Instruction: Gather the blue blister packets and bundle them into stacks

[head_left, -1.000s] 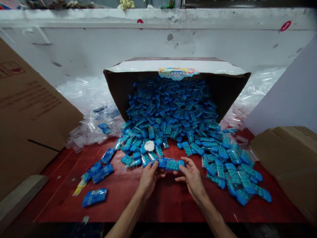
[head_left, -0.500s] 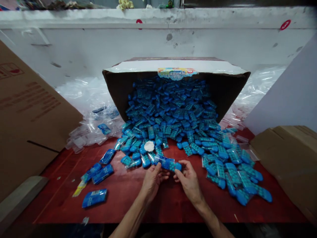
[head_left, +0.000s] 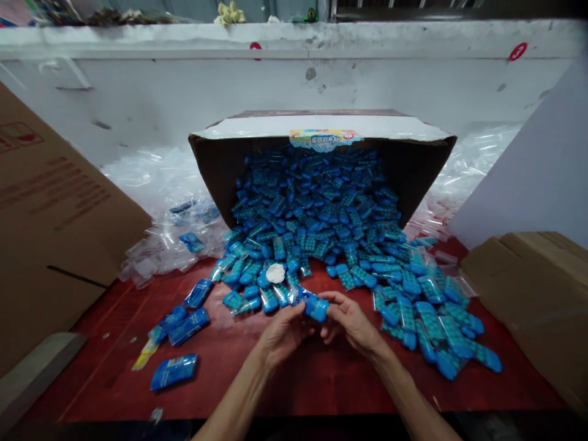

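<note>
In front of the pile, my left hand (head_left: 283,335) and my right hand (head_left: 353,323) hold one small candy-like box (head_left: 318,309) between them. It has a blue cap and a blue printed sleeve (head_left: 299,294) at its left part. My left thumb and fingers pinch the sleeve end, while my right thumb and fingers grip the capped end. Fingertips underneath are partly hidden. Just beyond lies a heap of similar clear boxes (head_left: 312,214) with blue caps and turquoise pellets inside. A crumpled white piece (head_left: 275,273) rests on the heap's near edge.
The heap spills from a cardboard box (head_left: 427,168) lying on its side on the red table (head_left: 331,386). Several blue printed packs (head_left: 173,371) lie at the left. Clear plastic pieces (head_left: 156,245) pile up behind them. Cartons stand at left (head_left: 55,202) and right (head_left: 528,288).
The held box has tilted, its right end dropping slightly, and my hands have closed in around it. My right hand has shifted its grip on the capped end. The view has moved slightly.
</note>
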Tool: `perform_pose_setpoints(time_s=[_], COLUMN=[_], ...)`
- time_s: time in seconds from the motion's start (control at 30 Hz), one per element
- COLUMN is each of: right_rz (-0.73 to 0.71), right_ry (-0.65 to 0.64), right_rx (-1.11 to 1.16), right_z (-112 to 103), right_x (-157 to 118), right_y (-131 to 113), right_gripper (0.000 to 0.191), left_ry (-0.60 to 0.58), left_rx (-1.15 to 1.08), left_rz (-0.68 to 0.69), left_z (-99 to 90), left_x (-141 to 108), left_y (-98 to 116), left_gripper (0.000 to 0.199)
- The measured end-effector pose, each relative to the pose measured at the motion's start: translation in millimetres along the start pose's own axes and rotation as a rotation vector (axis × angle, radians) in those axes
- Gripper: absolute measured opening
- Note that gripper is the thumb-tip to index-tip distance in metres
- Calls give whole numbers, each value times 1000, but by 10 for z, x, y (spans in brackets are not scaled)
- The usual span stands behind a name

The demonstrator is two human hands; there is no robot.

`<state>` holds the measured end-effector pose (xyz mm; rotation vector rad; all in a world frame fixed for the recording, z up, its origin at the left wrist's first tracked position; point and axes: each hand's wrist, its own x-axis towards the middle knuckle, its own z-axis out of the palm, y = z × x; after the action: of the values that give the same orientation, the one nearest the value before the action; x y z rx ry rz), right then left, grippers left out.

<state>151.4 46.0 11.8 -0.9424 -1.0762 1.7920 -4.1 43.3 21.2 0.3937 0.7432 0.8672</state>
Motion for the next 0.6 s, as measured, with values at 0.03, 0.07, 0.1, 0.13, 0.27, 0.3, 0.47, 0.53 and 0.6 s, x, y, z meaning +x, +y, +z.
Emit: perform_pose_setpoints(time_s=[0.03,0.07,0.1,0.13,0.27,0.3,0.47,0.53,0.6], right_rz=[11,17,20,22,-77,-120,-216,-223,-203], right_ry=[-7,-1,8,11,21,36,111,103,23], right_rx=[23,30,16,-18,-226,-268,-333,-261,-152], right_z=[-7,-13,-18,-25,-55,-62,-77,-77,-78], right_x=[17,36,55,74,117,120,127,127,118], right_y=[4,9,13,14,-17,-27,-3,25,35], right_gripper=[34,34,34,35,35,35,45,52,57], left_ry=[-10,-14,-10,4,84,100,114,77,15], left_rx=[-5,-5,-2,2,10,14,57,22,-24], left_rz=[3,7,12,13,-13,-15,34,22,1], left_z=[8,17,25,32,56,64,118,126,121], left_x=[8,15,22,29,41,41,29,16,-5], left_y=[-1,-6,-12,-19,-37,-39,-44,-39,-29], left_gripper=[16,16,16,15,13,14,19,18,19])
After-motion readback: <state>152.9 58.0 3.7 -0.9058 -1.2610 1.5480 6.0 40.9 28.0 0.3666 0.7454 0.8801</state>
